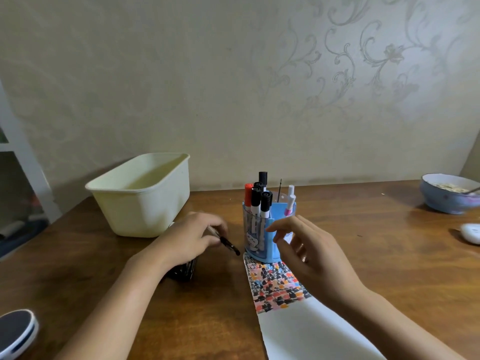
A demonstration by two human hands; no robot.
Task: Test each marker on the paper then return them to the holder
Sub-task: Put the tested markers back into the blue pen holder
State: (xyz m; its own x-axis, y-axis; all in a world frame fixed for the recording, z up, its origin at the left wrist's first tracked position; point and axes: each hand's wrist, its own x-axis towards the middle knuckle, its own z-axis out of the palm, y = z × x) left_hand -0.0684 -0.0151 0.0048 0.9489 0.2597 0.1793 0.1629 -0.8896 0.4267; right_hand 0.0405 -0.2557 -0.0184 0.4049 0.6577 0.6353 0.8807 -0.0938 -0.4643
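A blue holder (pixel 275 231) stands mid-table with several markers (pixel 259 198) upright in it, black-capped and one red-capped, plus pink-and-white ones. Its base sits on the far end of a white paper strip (pixel 298 331) covered there in black, red and orange test marks. My left hand (pixel 193 236) grips a black marker (pixel 230 246) left of the holder, its black end slanting down toward the paper's corner. A dark bundle of markers (pixel 183 272) lies on the table under my left wrist. My right hand (pixel 309 252) hovers just right of the holder, fingers loosely spread, holding nothing.
A cream plastic tub (pixel 141 197) stands at the back left. A blue bowl (pixel 448 194) with food and a spoon sits at the far right, a white object (pixel 471 232) near it. A round dark-and-white object (pixel 15 332) lies at the front left edge.
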